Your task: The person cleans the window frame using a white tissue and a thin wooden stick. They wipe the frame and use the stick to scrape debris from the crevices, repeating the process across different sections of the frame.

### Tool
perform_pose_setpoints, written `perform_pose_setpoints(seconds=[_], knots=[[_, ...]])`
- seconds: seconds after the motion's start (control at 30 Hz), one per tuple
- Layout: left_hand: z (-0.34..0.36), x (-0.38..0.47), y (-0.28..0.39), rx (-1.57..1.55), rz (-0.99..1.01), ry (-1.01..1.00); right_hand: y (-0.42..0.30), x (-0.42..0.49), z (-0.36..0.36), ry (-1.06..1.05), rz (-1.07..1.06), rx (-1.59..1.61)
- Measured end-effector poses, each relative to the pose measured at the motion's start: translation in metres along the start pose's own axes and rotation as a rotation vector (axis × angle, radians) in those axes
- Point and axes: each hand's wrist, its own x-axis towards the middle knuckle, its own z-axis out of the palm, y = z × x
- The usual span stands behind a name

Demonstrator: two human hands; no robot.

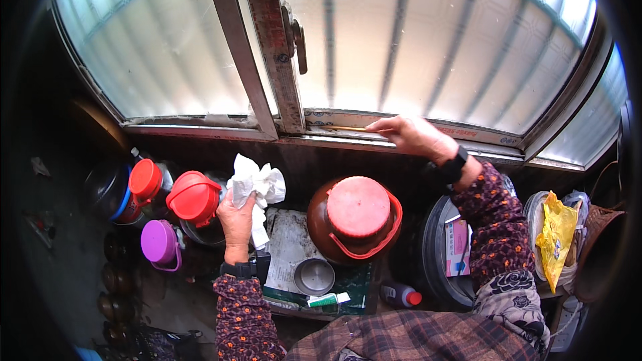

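Note:
A thin wooden stick point(345, 128) lies along the lower track of the window frame point(331, 138), and my right hand point(414, 136) pinches its right end. Crumpled white tissue point(258, 180) bunches up in my left hand point(236, 220), held over the jars at the left of the middle. Below and between my hands stands a brown jar point(321, 223) with a pink-red screw lid point(358, 205) and a red carry handle. The sliding window's frosted pane point(401, 40) rises behind my right hand.
Jars with red lids point(194, 198) and a purple lid point(159, 241) crowd the left. A metal cup point(314, 277), a green-and-white tube point(328, 300) and a red-capped bottle point(400, 295) sit nearer me. At right are a dark round tub point(436, 250) and a yellow bag point(555, 238).

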Motion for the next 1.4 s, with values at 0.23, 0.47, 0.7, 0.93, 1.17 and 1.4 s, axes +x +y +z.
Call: perform_pose_setpoints(seconds=[0.23, 0.47, 0.7, 0.93, 1.17, 1.4], knots=[[0.001, -0.002, 0.005, 0.036, 0.011, -0.004, -0.043, -0.004, 0.0, -0.001, -0.107, 0.043], [-0.01, -0.004, 0.008, 0.043, 0.03, -0.007, -0.028, -0.019, 0.022, -0.054, -0.011, -0.306], [-0.029, -0.014, 0.002, -0.003, -0.034, 0.008, -0.033, -0.03, 0.002, 0.011, -0.039, -0.072], [-0.017, -0.016, 0.014, -0.004, -0.03, -0.027, -0.038, 0.044, 0.068, 0.071, -0.184, 0.034], [-0.034, -0.018, -0.001, -0.033, -0.061, 0.021, -0.071, 0.017, 0.04, -0.033, -0.235, -0.113], [-0.001, -0.011, 0.001, -0.028, -0.045, -0.056, -0.045, 0.064, 0.042, 0.034, -0.29, -0.253]])
